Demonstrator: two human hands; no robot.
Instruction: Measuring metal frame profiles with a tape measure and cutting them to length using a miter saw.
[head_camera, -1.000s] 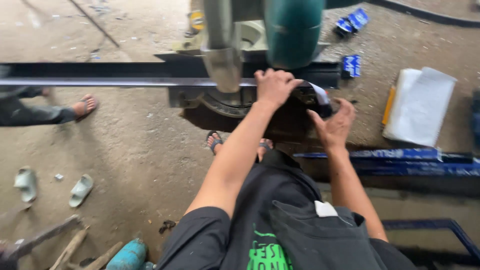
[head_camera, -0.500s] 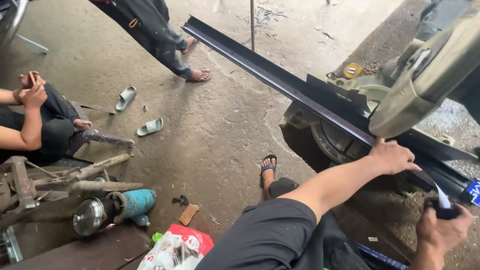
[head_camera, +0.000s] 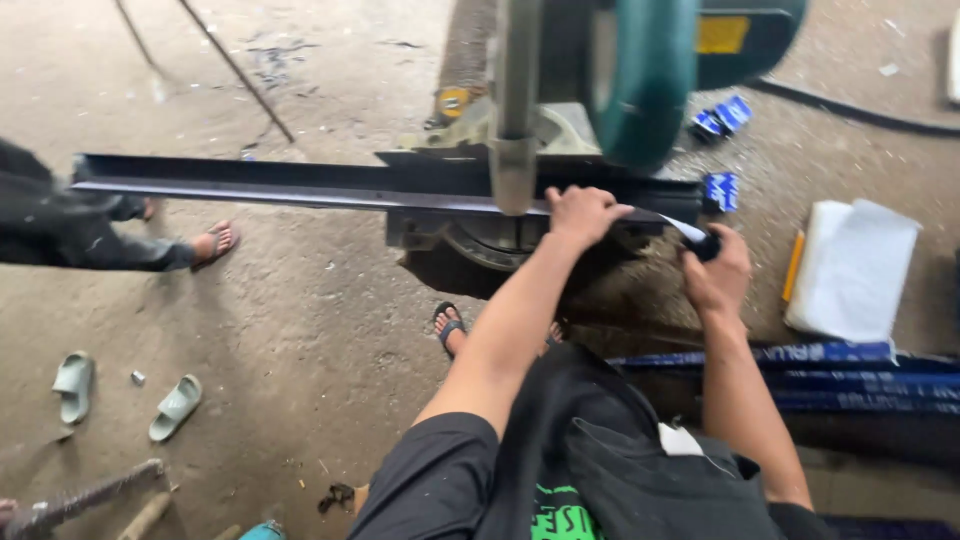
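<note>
A long dark metal bar (head_camera: 270, 185) lies across the base of a green chop saw (head_camera: 640, 70) on the concrete floor. My left hand (head_camera: 580, 212) presses down on the bar just right of the saw's blade guard. My right hand (head_camera: 715, 272) grips a small dark tape measure (head_camera: 706, 245), and its white tape runs along the bar toward my left hand. I am crouched, with black shorts and one sandalled foot (head_camera: 448, 325) showing below my arms.
Another person's leg and sandalled foot (head_camera: 215, 242) stand at the left by the bar's end. A pair of pale green slippers (head_camera: 175, 407) lies on the floor. A white folded sheet (head_camera: 850, 270) and blue-wrapped bars (head_camera: 800, 372) lie to the right; small blue boxes (head_camera: 722, 115) sit by the saw.
The view swung back from the left side of the workshop to straight over the saw. My left hand stays on the bar and my right hand keeps the tape measure.
</note>
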